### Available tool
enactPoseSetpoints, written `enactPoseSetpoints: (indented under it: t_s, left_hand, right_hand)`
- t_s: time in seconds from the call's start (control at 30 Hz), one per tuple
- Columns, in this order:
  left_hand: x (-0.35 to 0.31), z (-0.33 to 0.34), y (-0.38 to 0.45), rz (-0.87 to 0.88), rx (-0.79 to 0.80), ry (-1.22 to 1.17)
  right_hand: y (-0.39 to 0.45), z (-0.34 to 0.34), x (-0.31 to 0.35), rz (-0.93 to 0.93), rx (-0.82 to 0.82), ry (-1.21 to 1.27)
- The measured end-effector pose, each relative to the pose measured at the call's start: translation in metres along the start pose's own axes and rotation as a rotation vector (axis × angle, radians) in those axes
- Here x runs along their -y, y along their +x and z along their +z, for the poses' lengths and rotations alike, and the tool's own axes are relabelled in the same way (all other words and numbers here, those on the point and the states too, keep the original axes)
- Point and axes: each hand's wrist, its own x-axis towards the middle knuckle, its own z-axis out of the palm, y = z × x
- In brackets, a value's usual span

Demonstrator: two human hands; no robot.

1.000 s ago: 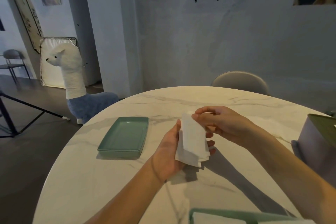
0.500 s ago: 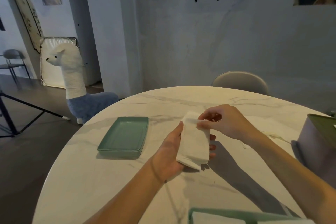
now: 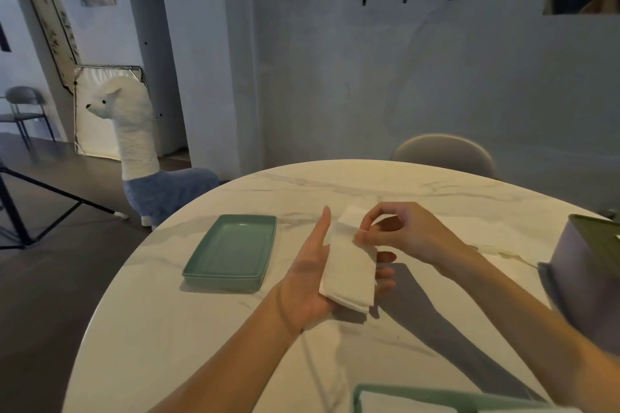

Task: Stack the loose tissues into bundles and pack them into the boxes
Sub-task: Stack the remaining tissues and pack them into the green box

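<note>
The tissue bundle [image 3: 349,268] lies across the flat, open left hand [image 3: 310,282] above the counter [image 3: 201,329]. The right hand [image 3: 399,233] pinches its far edge. It appears light, soft and easily crumpled; support from beneath suits it.

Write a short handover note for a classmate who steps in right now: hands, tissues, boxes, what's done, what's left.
Left hand: open, palm up, carrying the tissue bundle.
Right hand: pinches the bundle's upper edge.
More loose tissues lie on the marble table to the right. A lavender box stands at the right edge; a green box sits nearest, with tissue inside.
Done: one bundle stacked.
Left: box this bundle, then bundle and pack the rest.
</note>
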Motion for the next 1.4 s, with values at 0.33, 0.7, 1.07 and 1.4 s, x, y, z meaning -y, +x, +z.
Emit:
enactPoseSetpoints:
  t_s: [0.33, 0.7, 1.07, 1.4]
  left_hand:
    - [-0.010, 0.007, 0.008, 0.045, -0.238, 0.089]
    - [-0.024, -0.017, 0.018, 0.279, -0.368, -0.154]
    - [-0.017, -0.006, 0.009, 0.187, -0.359, -0.062]
    - [0.018, 0.027, 0.013, -0.023, -0.171, 0.032]
  right_hand:
    - [0.027, 0.004, -0.022, 0.025, -0.120, -0.113]
    - [0.066, 0.028, -0.058, -0.142, 0.026, -0.743]
    - [0.000, -0.022, -0.025, -0.106, -0.171, -0.259]
    - [-0.021, -0.013, -0.006, 0.032, 0.206, -0.233]
